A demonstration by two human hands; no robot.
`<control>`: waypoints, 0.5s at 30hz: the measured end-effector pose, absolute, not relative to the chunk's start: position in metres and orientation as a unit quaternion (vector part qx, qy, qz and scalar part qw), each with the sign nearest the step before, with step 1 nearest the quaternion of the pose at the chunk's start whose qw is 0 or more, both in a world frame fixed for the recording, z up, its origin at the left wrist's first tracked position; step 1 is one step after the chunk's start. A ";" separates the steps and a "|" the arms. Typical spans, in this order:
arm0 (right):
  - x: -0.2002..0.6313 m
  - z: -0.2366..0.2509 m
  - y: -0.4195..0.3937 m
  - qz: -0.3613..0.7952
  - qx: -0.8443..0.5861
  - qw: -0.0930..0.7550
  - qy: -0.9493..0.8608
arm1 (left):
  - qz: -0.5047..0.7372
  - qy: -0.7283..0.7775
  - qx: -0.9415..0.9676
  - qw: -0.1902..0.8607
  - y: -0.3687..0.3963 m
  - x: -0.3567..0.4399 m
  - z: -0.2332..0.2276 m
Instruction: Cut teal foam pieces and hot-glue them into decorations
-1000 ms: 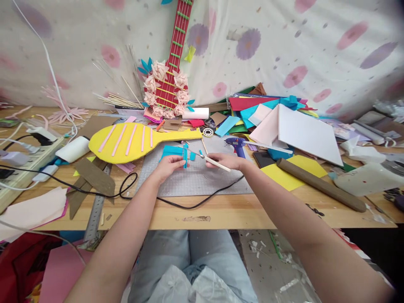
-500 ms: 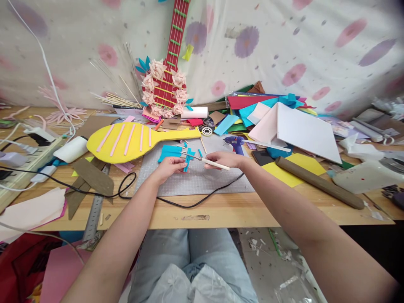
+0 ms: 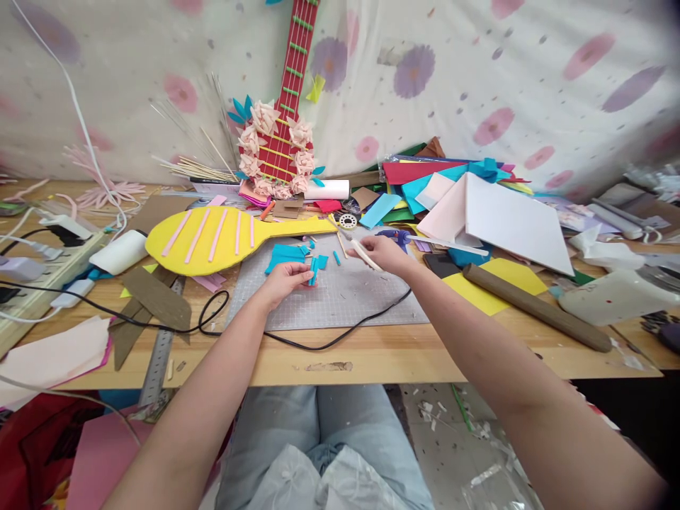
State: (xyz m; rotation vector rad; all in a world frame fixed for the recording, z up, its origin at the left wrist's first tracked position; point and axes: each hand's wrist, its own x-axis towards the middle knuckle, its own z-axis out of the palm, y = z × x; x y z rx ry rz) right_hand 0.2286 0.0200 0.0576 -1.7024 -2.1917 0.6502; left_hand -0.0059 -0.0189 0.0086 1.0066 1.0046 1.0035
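Note:
Pinched in the fingers of my left hand (image 3: 288, 282) is a small bright blue strip (image 3: 314, 269), upright over the grey cutting mat (image 3: 265, 312). My right hand (image 3: 384, 253) is closed around scissors (image 3: 363, 255) with white handles. Their blades point up and left, apart from the strip, near a thin wooden stick. A larger blue piece (image 3: 287, 256) lies on the mat behind my left fingers. Between my hands rests a short blue stick (image 3: 336, 258). The blue glue gun (image 3: 397, 235) is partly hidden behind my right hand.
A yellow paddle-shaped cutout (image 3: 212, 241) with pink strips lies at the left. The red flower-trimmed guitar (image 3: 279, 152) leans on the curtain behind. A black cable (image 3: 319, 347) crosses the mat's front. Coloured sheets and a white board (image 3: 515, 219) are piled at the right.
My right hand has moved up and right, taking the scissors away from the blue strip. My left hand stays in about the same place, still pinching the strip.

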 end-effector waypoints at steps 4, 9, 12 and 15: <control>0.225 0.049 0.029 0.072 -0.710 0.076 -0.696 | 0.467 0.440 0.446 0.625 -0.017 -0.006 0.007; 0.217 0.031 0.031 0.017 -0.729 0.071 -0.681 | 0.502 0.441 0.428 0.608 -0.011 -0.008 0.000; 0.213 0.023 0.028 -0.012 -0.713 0.098 -0.694 | 0.512 0.442 0.422 0.603 -0.009 -0.007 -0.002; 0.204 0.024 0.023 -0.011 -0.669 0.182 -0.721 | 0.511 0.442 0.426 0.603 -0.009 -0.005 -0.002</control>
